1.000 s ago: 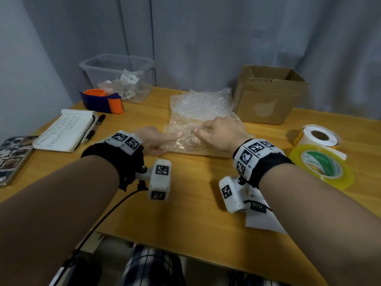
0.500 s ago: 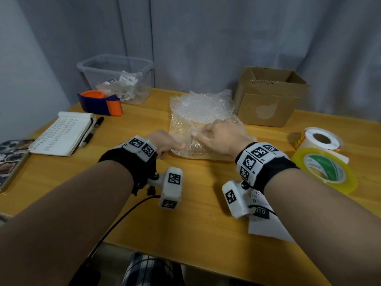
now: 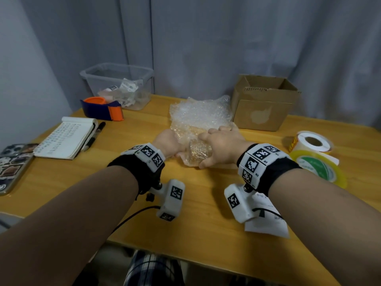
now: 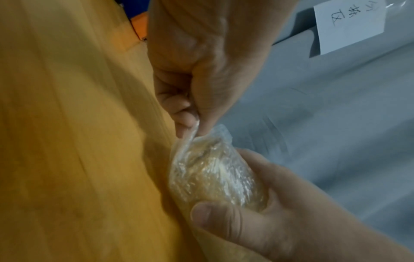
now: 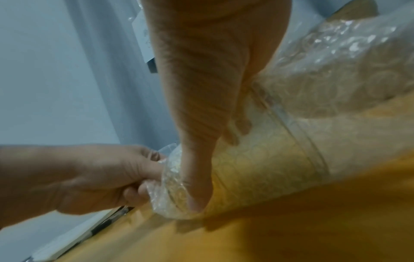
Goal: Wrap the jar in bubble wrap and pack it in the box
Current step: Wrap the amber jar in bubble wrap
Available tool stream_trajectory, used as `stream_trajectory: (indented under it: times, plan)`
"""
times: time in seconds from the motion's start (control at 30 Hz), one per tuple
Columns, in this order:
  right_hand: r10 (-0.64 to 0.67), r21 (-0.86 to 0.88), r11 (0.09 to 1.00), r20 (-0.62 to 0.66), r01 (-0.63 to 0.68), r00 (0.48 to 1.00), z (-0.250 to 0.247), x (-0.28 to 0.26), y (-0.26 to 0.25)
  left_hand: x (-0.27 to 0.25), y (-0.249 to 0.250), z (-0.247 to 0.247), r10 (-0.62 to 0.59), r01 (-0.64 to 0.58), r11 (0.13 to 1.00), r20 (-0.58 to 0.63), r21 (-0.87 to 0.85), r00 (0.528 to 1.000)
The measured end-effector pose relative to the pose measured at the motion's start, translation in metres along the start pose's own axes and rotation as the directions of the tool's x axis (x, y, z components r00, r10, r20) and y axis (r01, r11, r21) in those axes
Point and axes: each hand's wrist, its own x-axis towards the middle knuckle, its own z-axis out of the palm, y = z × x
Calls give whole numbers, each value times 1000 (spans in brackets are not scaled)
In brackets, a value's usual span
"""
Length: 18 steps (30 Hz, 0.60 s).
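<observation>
The jar (image 3: 199, 154) lies on its side on the wooden table, rolled inside the near end of a clear bubble wrap sheet (image 3: 201, 116). My right hand (image 3: 210, 155) grips the wrapped jar (image 5: 257, 159) from above, thumb on the near side. My left hand (image 3: 175, 150) pinches the loose wrap at the roll's left end; the left wrist view shows that pinch (image 4: 193, 127) just above the bundle (image 4: 215, 173). The rest of the sheet (image 5: 336, 70) trails away behind the roll. The open cardboard box (image 3: 263, 106) stands at the back right.
Two tape rolls (image 3: 317, 168) lie right of my right hand, and a paper slip (image 3: 268, 221) sits under that wrist. A notebook (image 3: 66, 139), pen, phone (image 3: 12, 166), tape dispenser (image 3: 103, 109) and clear bin (image 3: 117, 83) are at the left.
Both hands have drawn back toward me with the wrap. Its near end, flat before, is now rolled round the jar, gripped by the right hand.
</observation>
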Motion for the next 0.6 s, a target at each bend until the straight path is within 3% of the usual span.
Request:
stream_trajectory:
  times: [0.33,0.6]
  plan:
    - [-13,3,1000,-9,13,1000,3,-1,0,8,10,-2,92,-96,992,-48,-86,995]
    - [-80,-12,997,-22,79,997,5,2,9,28,20,2,-48,45,995,-33,-92,998]
